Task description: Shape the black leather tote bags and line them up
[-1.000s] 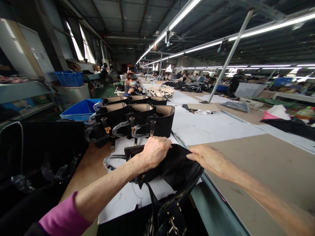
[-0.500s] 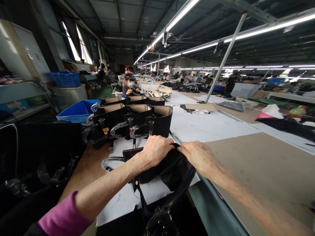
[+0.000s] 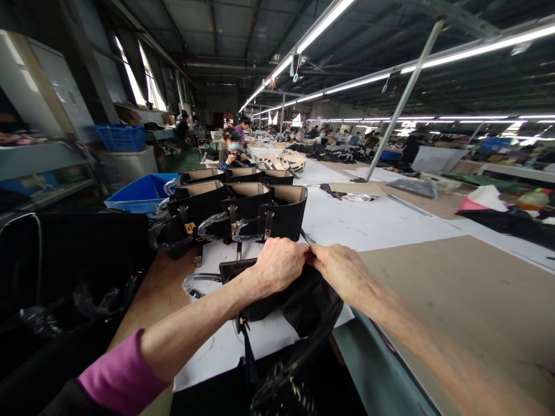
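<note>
A black handbag [image 3: 310, 303] lies on white paper in front of me, its dark lining bunched up and its plastic-wrapped handle [image 3: 202, 283] sticking out to the left. My left hand [image 3: 281, 263] is closed on the bag's upper edge. Close beside it, my right hand [image 3: 340, 268] pinches the same edge, the fingertips of both hands nearly touching. The bit of edge between the fingers is mostly hidden. A black strap with metal fittings [image 3: 284, 384] hangs below the bag toward me.
Several upright black handbags [image 3: 286, 214] with beige insides stand in rows just beyond. A blue bin [image 3: 141, 196] is behind them at left. Brown board [image 3: 451, 306] covers the table at right. A slanted metal post [image 3: 403, 104] rises farther back, and a co-worker [image 3: 232, 155] sits across.
Both hands stay on the bag's edge and have drawn slightly closer together. The whole view has shifted a little. A person in purple now shows behind the seated co-worker.
</note>
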Tool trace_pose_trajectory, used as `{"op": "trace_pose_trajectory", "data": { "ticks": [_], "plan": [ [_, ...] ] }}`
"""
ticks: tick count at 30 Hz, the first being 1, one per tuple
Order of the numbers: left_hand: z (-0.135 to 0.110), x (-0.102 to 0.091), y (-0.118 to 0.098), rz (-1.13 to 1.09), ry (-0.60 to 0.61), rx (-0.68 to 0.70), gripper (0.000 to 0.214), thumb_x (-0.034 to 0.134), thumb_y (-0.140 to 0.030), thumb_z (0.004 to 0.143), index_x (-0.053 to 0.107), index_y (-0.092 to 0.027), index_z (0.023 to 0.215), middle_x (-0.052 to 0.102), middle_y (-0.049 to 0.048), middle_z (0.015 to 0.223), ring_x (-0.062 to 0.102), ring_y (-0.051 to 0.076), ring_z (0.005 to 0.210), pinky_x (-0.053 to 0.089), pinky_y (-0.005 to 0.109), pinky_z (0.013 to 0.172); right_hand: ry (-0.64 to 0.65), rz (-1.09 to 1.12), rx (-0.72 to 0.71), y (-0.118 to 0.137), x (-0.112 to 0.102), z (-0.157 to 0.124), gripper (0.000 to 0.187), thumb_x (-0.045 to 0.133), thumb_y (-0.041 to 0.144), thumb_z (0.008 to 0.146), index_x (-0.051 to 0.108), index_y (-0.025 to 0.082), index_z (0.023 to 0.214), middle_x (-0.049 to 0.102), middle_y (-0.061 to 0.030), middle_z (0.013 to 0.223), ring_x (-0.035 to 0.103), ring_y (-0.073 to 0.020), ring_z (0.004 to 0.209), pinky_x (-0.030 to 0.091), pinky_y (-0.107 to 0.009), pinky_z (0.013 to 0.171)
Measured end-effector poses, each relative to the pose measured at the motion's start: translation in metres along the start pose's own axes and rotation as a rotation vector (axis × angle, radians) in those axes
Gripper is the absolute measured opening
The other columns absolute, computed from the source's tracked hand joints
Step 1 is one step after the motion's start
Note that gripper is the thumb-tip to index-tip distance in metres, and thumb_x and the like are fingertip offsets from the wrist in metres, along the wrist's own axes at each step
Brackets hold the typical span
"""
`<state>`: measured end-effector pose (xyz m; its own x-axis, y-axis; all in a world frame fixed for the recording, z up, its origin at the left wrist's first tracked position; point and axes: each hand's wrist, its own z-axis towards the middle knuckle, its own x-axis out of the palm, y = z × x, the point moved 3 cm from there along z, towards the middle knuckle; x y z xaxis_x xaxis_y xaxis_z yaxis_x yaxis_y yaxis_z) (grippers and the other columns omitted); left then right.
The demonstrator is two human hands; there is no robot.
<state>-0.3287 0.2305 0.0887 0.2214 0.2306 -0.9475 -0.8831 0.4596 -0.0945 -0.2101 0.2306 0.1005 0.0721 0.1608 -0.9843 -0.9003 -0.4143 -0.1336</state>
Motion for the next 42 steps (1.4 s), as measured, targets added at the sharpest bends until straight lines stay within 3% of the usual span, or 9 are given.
{"op": "trace_pose_trajectory", "data": {
  "ticks": [4,8,11,14,19,22,33,38,42],
  "plan": [
    [-0.015,-0.017,0.019,-0.096,0.086,-0.031,0.023,0.041,-0.03,0.082,0.062,-0.021,0.085,0.064,0.0037,0.077,0.06,0.02,0.076,0.042,0.027,0.064,-0.004,0.032,-0.013,0.001,-0.002,0.003,0.022,0.041,0.03,0.085,0.059,0.022,0.075,0.062,-0.0028,0.067,0.058,-0.0161,0.065,0.028,-0.024,0.052],
    [-0.059,-0.039,0.055,-0.206,0.015,-0.186,0.037,0.059,-0.039,0.069,0.058,-0.024,0.102,0.062,0.0006,0.091,0.056,0.018,0.085,0.041,0.025,0.072,-0.032,0.04,0.002,0.002,-0.003,0.002,0.025,0.043,0.031,0.084,0.056,0.021,0.066,0.056,-0.0005,0.056,0.053,-0.0134,0.057,0.026,-0.023,0.049],
    [-0.092,-0.041,0.071,-0.32,-0.028,-0.286,0.026,0.058,-0.038,0.07,0.062,-0.023,0.092,0.061,-0.001,0.087,0.054,0.016,0.081,0.041,0.023,0.07,-0.058,0.02,-0.024,0.005,-0.003,0.002,0.029,0.041,0.035,0.086,0.054,0.021,0.064,0.055,-0.0002,0.054,0.052,-0.0132,0.054,0.025,-0.023,0.049],
    [-0.11,-0.032,0.073,-0.409,-0.089,-0.32,0.018,0.052,-0.032,0.076,0.064,-0.023,0.085,0.061,-0.001,0.079,0.053,0.014,0.076,0.04,0.022,0.069,-0.093,-0.056,-0.029,0.012,-0.003,0.004,0.031,0.04,0.038,0.086,0.056,0.021,0.066,0.058,-0.0015,0.057,0.054,-0.0149,0.056,0.023,-0.024,0.048],
    [-0.113,-0.021,0.074,-0.431,-0.174,-0.348,0.02,0.048,-0.03,0.079,0.065,-0.022,0.085,0.058,-0.0002,0.073,0.053,0.012,0.071,0.039,0.021,0.065,-0.191,-0.051,-0.218,0.032,-0.007,0.013,0.019,0.049,0.03,0.083,0.057,0.022,0.069,0.063,0.0018,0.068,0.056,-0.0142,0.063,0.025,-0.025,0.052],
    [-0.112,-0.02,0.078,-0.432,-0.185,-0.364,0.021,0.047,-0.031,0.08,0.065,-0.021,0.084,0.058,0.0,0.071,0.053,0.012,0.068,0.038,0.02,0.062,-0.165,0.013,-0.312,0.04,-0.006,0.02,0.024,0.046,0.031,0.085,0.056,0.021,0.065,0.062,0.0026,0.063,0.054,-0.0128,0.061,0.027,-0.024,0.055],
    [-0.097,-0.019,0.089,-0.412,-0.177,-0.375,0.024,0.043,-0.027,0.081,0.064,-0.018,0.073,0.057,-0.0016,0.064,0.05,0.01,0.062,0.034,0.019,0.059,-0.15,0.125,-0.292,0.036,0.004,0.037,0.031,0.041,0.032,0.086,0.053,0.02,0.06,0.052,0.0028,0.052,0.046,-0.0106,0.05,0.027,-0.023,0.052],
    [-0.099,-0.013,0.089,-0.402,-0.208,-0.393,0.026,0.042,-0.029,0.083,0.061,-0.018,0.069,0.047,-0.0046,0.052,0.041,0.007,0.05,0.029,0.019,0.052,-0.165,0.071,-0.283,0.036,0.003,0.038,0.032,0.039,0.035,0.087,0.056,0.021,0.064,0.057,0.0014,0.055,0.051,-0.0121,0.054,0.027,-0.024,0.052],
    [-0.102,-0.011,0.085,-0.373,-0.228,-0.389,0.026,0.04,-0.028,0.084,0.06,-0.018,0.073,0.053,-0.0031,0.057,0.046,0.008,0.055,0.032,0.02,0.055,-0.187,-0.04,-0.294,0.046,0.0,0.033,0.028,0.045,0.039,0.084,0.055,0.021,0.065,0.06,0.0002,0.06,0.056,-0.0157,0.06,0.026,-0.026,0.052]
  ]
}}
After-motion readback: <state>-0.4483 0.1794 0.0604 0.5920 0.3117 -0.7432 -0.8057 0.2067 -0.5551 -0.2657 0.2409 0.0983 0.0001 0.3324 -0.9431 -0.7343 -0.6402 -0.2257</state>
